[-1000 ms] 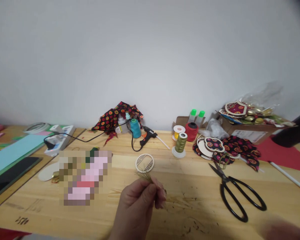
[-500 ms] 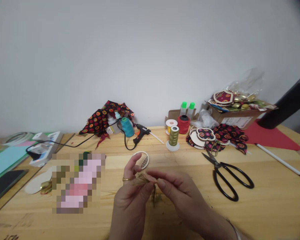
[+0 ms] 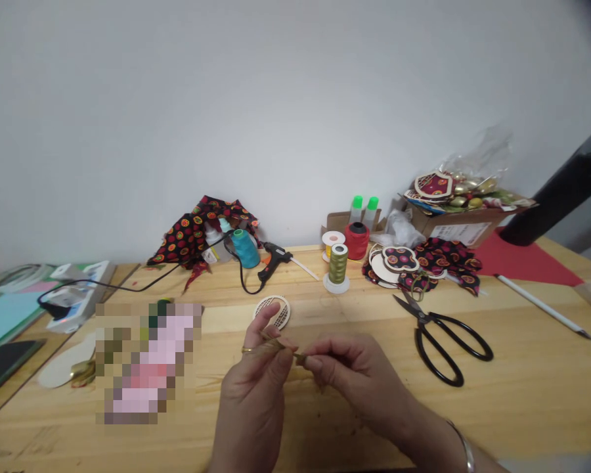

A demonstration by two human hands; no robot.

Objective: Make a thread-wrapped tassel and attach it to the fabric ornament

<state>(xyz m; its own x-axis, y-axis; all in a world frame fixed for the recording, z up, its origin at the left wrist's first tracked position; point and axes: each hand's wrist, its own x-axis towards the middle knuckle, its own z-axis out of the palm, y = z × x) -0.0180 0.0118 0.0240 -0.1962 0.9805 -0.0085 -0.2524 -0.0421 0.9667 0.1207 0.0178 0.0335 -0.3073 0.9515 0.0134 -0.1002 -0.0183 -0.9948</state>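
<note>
My left hand [image 3: 259,381] pinches a small bundle of gold thread [image 3: 276,346] between thumb and fingers, a ring on one finger. My right hand [image 3: 354,374] meets it from the right and pinches the other end of the same bundle. Both hands hover low over the wooden table [image 3: 522,381], just in front of a round wooden lattice disc [image 3: 272,311]. A spool of olive-gold thread [image 3: 337,266] stands behind the disc to the right.
Black scissors [image 3: 440,335] lie to the right. A glue gun [image 3: 276,257], teal spool [image 3: 244,248], red spool [image 3: 357,240], patterned fabric [image 3: 197,230], fabric-covered shapes [image 3: 418,263], a cardboard box [image 3: 465,223] and a white pencil [image 3: 542,305] line the back. A blurred patch [image 3: 148,361] lies left.
My right hand came in from the lower right and took the thread bundle beside my left hand. The view has shifted, so everything on the table sits further left and higher.
</note>
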